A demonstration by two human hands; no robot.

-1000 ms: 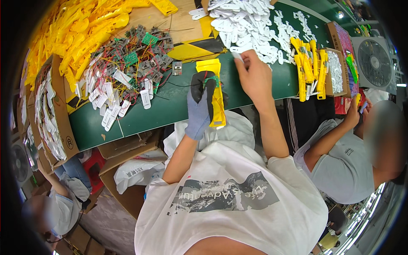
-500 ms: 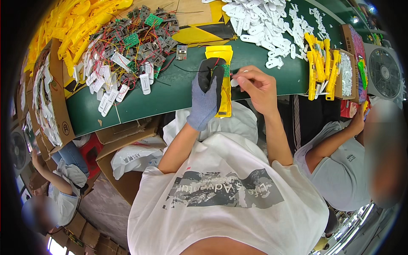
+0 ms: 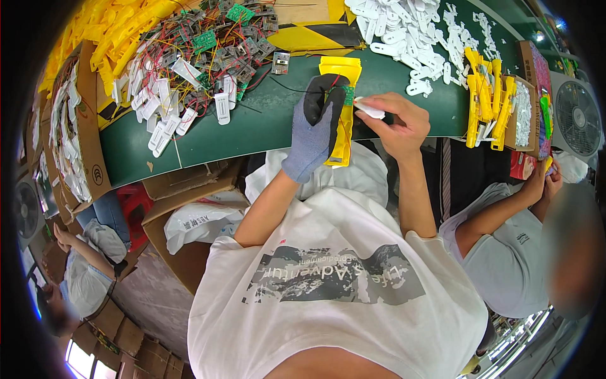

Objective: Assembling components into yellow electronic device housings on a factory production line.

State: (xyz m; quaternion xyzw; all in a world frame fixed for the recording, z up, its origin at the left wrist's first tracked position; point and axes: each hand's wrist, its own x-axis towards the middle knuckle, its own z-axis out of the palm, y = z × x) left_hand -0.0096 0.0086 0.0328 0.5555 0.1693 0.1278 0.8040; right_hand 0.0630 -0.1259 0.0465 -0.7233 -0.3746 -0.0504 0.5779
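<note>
My left hand (image 3: 310,129), in a grey-blue glove with black coating, is closed round a long yellow plastic housing (image 3: 341,67) at the table's near edge. Beside the gloved thumb a small green circuit board (image 3: 349,96) shows in the housing, and thin red and dark wires run near it. Just to the right, my bare right hand (image 3: 406,126) pinches a small white plastic piece (image 3: 370,110) between thumb and fingers. That piece is held close to the housing's right side; whether they touch I cannot tell.
On the green table (image 3: 252,129) lie a heap of wired circuit boards (image 3: 205,43), white plastic parts (image 3: 222,107) and yellow housings (image 3: 136,28). Another white-part pile (image 3: 404,35) lies far right, near stacked yellow housings (image 3: 483,95). A cardboard box (image 3: 88,120) stands left; co-workers sit either side.
My right hand has moved slightly right, and the white piece shows more fully in its fingers. The left hand still holds the housing. The view has shifted a little.
</note>
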